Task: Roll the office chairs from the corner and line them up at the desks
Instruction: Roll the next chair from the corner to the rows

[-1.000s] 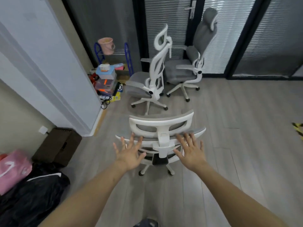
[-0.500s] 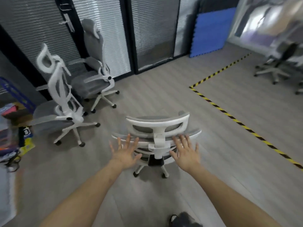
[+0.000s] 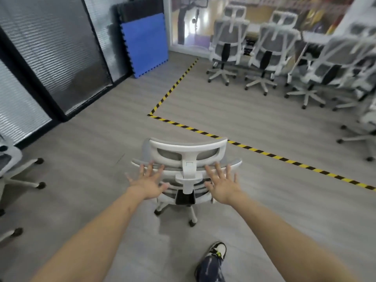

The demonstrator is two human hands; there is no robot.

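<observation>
While swinging away from corner toward row of parked chairs (image 3: 262, 47), now facing hazard tape (image 3: 264, 153). Pressing left hand (image 3: 147, 185) and right hand (image 3: 222, 186), fingers spread wide, on backrest of office chair (image 3: 188, 157), mid-floor just short of tape. Heading for desks next, likely.

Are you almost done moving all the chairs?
Partly. Several chairs already stand in a row at the far side. One chair is on its way: the left hand and right hand lie open against its back. Another chair at the left edge is not yet moved.
</observation>
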